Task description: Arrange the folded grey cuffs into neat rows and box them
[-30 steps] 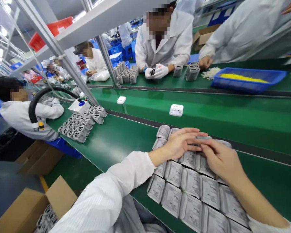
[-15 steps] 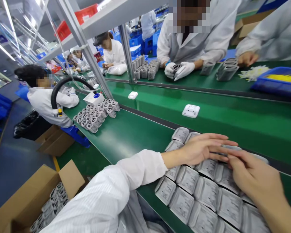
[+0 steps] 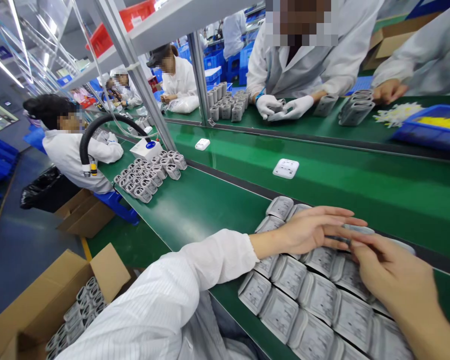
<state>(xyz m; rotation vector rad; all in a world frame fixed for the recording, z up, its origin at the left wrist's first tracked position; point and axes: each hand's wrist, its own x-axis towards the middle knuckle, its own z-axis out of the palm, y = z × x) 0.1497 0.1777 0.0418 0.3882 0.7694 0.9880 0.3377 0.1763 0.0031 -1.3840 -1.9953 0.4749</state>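
My left hand reaches across from the left, its fingers stretched out and holding nothing visible. My right hand comes in from the right. Its forefinger extends towards my left fingers and its thumb lies close by; no object shows in it. The fingertips of both hands meet or overlap. Below them, on the green bench, grey rounded-square bundles with faint dark marks, such as this grey bundle, stand in close rows. The hands hide part of the rows; I cannot tell whether they touch the bundles.
Two white square plates lie on the green belt, the nearer white plate and the farther white plate. More looped grey bundles stand farther left. A cardboard box is below left. A gloved co-worker works opposite.
Both white plates have shifted left along the belt. The co-worker opposite has changed the position of their gloved hands. My own hands stay nearly still.
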